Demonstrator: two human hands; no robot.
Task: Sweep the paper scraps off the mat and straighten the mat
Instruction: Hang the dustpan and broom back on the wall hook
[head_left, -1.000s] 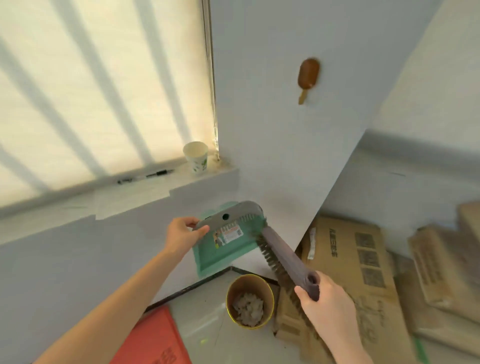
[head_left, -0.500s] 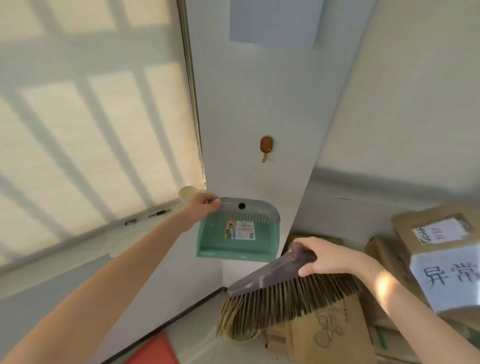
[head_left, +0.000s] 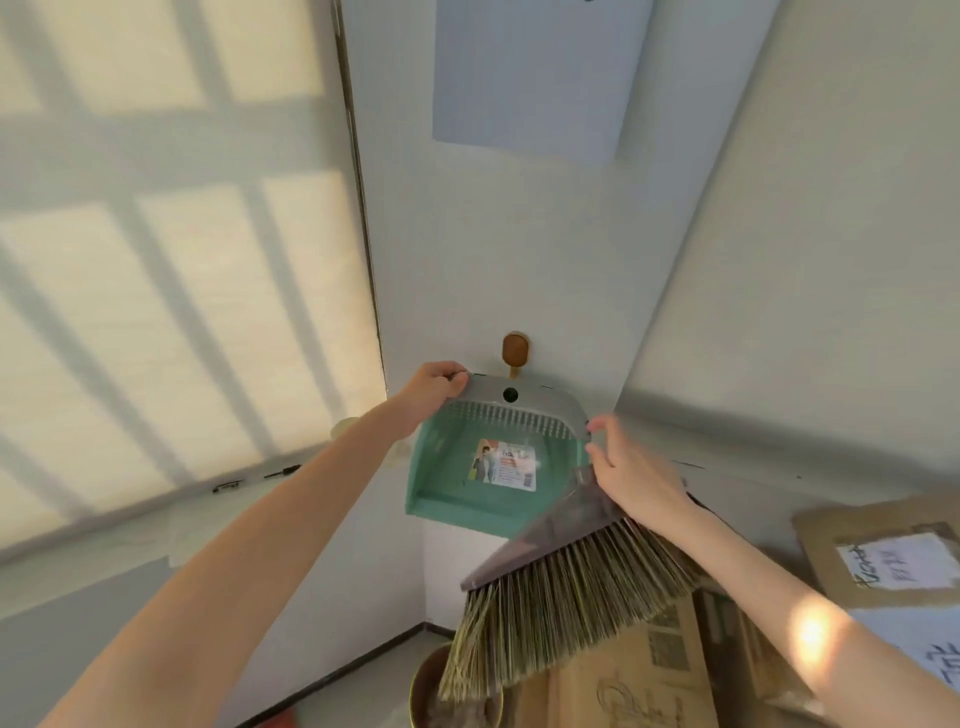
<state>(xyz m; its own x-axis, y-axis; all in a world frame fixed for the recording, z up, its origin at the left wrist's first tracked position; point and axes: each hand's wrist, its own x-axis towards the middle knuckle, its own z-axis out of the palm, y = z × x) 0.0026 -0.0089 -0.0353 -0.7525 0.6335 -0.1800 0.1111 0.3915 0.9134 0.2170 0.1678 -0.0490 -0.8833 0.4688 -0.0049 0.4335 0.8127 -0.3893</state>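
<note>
Mat (head_left: 278, 722) shows only as a red sliver at 6 o'clock, on the floor. Above it, the green dustpan (head_left: 483, 488) is flat against the wall, with a brown hook (head_left: 515, 351) at its 12 o'clock. The left hand (head_left: 434, 389) grips its grey top at 10 o'clock. The right hand (head_left: 634, 475) holds the brush (head_left: 566, 587), fingertips touching the dustpan at 3 o'clock. A round bin (head_left: 418, 691) sits under the bristles.
</note>
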